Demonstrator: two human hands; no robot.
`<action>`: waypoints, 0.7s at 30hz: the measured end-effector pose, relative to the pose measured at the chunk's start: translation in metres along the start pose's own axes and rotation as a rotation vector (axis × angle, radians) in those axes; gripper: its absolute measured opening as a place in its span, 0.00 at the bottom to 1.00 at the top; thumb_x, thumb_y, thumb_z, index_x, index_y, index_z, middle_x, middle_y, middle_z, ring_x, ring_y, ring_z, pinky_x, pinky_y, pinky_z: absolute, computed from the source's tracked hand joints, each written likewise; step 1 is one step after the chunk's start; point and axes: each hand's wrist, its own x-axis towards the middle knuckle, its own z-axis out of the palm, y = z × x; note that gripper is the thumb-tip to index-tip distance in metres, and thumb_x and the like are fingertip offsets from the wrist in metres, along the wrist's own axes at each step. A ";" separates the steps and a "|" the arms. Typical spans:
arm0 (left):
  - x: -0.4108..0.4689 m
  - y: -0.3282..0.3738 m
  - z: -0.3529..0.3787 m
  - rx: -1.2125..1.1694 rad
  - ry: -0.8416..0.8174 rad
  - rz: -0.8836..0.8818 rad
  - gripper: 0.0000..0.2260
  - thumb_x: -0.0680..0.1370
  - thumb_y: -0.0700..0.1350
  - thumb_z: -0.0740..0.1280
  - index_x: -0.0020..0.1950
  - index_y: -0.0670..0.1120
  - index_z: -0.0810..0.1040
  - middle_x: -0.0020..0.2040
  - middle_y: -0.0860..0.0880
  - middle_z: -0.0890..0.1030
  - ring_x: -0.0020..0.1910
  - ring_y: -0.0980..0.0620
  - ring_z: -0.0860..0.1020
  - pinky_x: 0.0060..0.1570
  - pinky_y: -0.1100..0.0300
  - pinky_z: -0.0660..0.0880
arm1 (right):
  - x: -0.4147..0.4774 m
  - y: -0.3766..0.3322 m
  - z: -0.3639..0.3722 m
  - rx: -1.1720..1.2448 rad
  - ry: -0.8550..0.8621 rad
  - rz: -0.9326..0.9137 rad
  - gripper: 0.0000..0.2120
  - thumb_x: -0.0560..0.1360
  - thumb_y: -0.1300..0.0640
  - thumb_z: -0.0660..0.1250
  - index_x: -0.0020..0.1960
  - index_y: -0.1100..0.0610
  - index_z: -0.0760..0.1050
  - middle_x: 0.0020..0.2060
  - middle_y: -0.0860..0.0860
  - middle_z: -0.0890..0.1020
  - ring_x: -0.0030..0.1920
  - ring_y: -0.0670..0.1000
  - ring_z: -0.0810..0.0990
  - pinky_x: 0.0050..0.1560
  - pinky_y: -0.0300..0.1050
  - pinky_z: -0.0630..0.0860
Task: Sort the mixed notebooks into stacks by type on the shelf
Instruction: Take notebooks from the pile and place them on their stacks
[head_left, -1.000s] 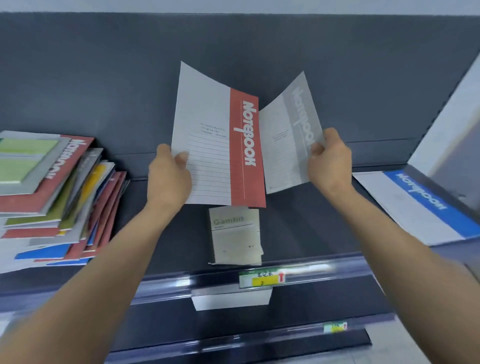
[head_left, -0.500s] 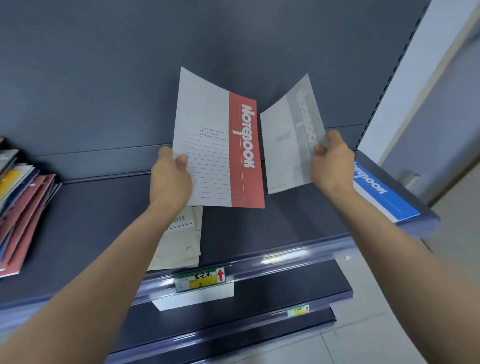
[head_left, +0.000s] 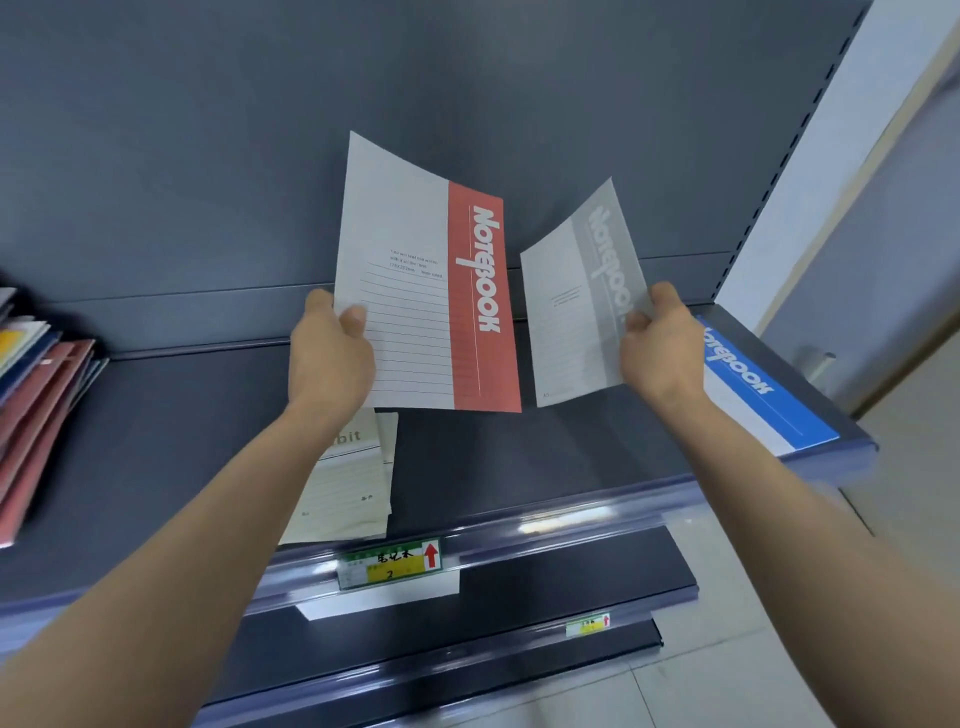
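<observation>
Dark grey metal shelving fills the view, and its upper shelf (head_left: 519, 467) carries everything being sorted. At the shelf's left end leans a loose pile of mixed red, blue and yellow notebooks (head_left: 36, 405). At its right end a white notebook with a blue stripe (head_left: 753, 395) lies flat. Above the middle, clear of the shelf, two more are held up facing the camera. The larger one is a white notebook with a red stripe (head_left: 431, 291), pinched at its lower left edge by the left hand (head_left: 330, 358), thumb on the cover. The smaller one is a pale notebook with a grey stripe (head_left: 582, 301), gripped at its right edge by the right hand (head_left: 662, 345). Both look thin, light and floppy, and the red one's top curves. A grip nearer the spine would likely keep them flatter, and the smooth covers may slide once stacked. Below the left wrist a small beige notebook (head_left: 353, 483) lies on the shelf, just behind a yellow price label (head_left: 389, 564).
</observation>
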 end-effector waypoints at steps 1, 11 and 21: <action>-0.002 -0.002 -0.002 0.007 0.021 -0.007 0.07 0.83 0.42 0.54 0.57 0.40 0.67 0.49 0.50 0.73 0.45 0.49 0.72 0.42 0.56 0.68 | 0.001 0.000 0.005 0.009 -0.021 -0.009 0.03 0.77 0.65 0.55 0.48 0.59 0.63 0.38 0.57 0.72 0.39 0.59 0.69 0.38 0.45 0.62; -0.036 -0.013 -0.010 0.002 0.234 -0.077 0.07 0.83 0.43 0.54 0.54 0.40 0.67 0.49 0.50 0.73 0.38 0.51 0.70 0.38 0.59 0.67 | -0.013 0.006 0.039 0.019 -0.346 -0.104 0.02 0.76 0.66 0.56 0.48 0.62 0.65 0.45 0.63 0.77 0.44 0.62 0.74 0.39 0.46 0.65; -0.055 -0.041 -0.058 0.099 0.391 -0.119 0.04 0.82 0.41 0.56 0.52 0.42 0.67 0.48 0.46 0.72 0.44 0.49 0.70 0.40 0.61 0.63 | -0.051 -0.014 0.083 -0.017 -0.559 -0.014 0.11 0.74 0.68 0.57 0.57 0.67 0.66 0.53 0.63 0.76 0.47 0.60 0.76 0.40 0.47 0.71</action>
